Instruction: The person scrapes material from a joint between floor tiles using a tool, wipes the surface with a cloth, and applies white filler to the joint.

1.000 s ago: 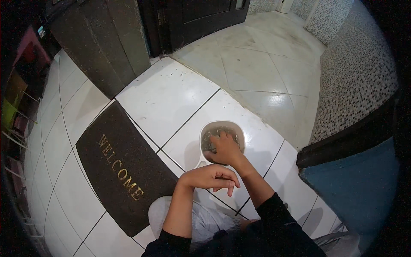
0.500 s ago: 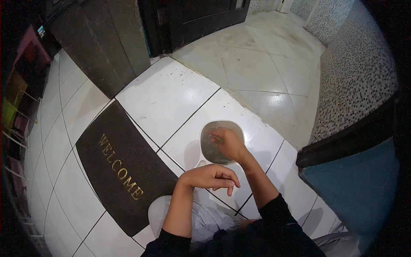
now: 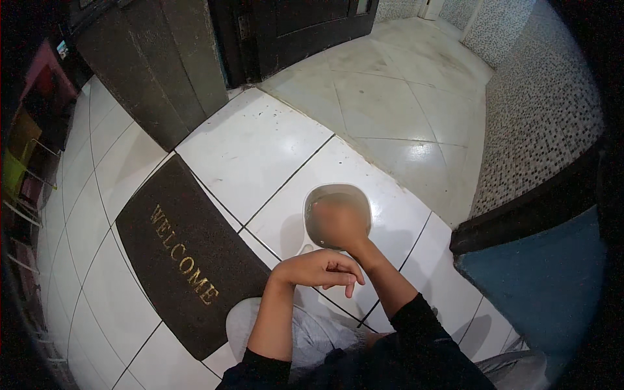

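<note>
Around right-hand grip (image 3: pixel 339 220) | white dipper (image 3: pixel 362 194) | blurred: cannot tell whether fingers are together

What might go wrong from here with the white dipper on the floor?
The right hand, blurred inside the white dipper, might knock its wall and tip it. The left hand hangs loosely and does not appear to brace it, so it could slide on the glossy white tiles.

Probably a home: doormat (image 3: pixel 188 255), dark door (image 3: pixel 315 29)
</note>
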`<state>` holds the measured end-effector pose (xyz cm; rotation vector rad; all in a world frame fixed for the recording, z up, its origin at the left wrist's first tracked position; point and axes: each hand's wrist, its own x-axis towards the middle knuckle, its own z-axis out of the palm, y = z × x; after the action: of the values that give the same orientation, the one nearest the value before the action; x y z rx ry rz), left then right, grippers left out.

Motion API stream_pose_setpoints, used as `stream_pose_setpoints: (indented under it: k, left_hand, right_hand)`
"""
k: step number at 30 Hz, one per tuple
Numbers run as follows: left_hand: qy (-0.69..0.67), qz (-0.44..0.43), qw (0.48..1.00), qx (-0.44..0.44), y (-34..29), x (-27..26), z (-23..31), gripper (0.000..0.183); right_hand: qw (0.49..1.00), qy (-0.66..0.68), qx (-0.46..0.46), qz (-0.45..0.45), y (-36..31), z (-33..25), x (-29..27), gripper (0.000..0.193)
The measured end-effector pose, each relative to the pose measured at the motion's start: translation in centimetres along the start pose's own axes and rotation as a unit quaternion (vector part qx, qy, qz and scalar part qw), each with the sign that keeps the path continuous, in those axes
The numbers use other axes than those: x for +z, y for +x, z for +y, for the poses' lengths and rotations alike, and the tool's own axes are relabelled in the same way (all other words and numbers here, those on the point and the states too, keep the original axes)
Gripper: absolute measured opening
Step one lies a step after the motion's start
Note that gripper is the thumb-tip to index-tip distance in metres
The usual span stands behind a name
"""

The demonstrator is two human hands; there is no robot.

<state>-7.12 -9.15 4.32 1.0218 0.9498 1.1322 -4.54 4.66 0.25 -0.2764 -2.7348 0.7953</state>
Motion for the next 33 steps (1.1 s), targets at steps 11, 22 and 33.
stream_pose_setpoints:
  k: [11, 22, 33]
  left_hand:
    - [0.099, 0.038, 0.989, -0.100, 0.9, 0.3, -0.9, 0.025]
    - [0.123, 0.232, 0.963, -0.064, 2.9, 2.8, -4.0, 0.057]
    - [0.197, 0.237, 0.951, -0.022, 5.6, 4.8, -4.8, 0.020]
  right_hand:
    - [0.992, 0.021, -0.061, 0.111, 0.1, 1.5, -0.3, 0.029]
    - [0.984, 0.171, 0.035, 0.026, -9.4, 1.8, -10.1, 0.069]
    - [0.982, 0.157, 0.104, 0.003, -16.3, 4.0, -12.8, 0.025]
